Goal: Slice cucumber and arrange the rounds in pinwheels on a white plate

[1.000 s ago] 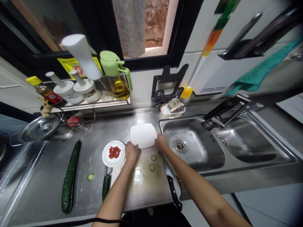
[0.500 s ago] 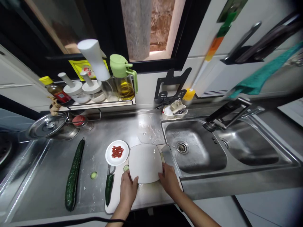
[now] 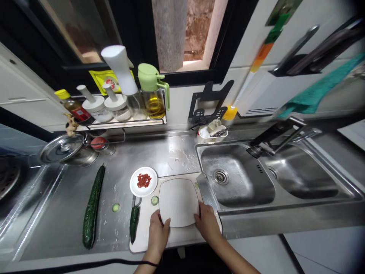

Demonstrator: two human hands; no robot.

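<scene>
A white square plate (image 3: 179, 203) with rounded corners lies over the middle of the white cutting board (image 3: 176, 241); whether it rests flat on it I cannot tell. My left hand (image 3: 157, 232) grips its near left corner, thumb on top. At the right edge my right hand (image 3: 207, 222) holds the plate the same way. Left of the plate are a cucumber slice (image 3: 154, 200) and a short cucumber piece (image 3: 134, 224). A round white plate (image 3: 143, 182) of chopped red bits overlaps the board's far left corner. A knife's broad blade (image 3: 207, 190) lies along the right side.
A whole cucumber (image 3: 93, 207) and a cucumber end (image 3: 115, 207) lie on the steel counter to the left. The double sink (image 3: 236, 175) is on the right. Behind stand a lidded pot (image 3: 70, 150) and a shelf with an oil jug (image 3: 154, 93). A black cord (image 3: 114, 261) crosses the front edge.
The square plate, held in both hands, has come slightly nearer me over the board, so more of the board shows beyond it. The camera view has shifted a little.
</scene>
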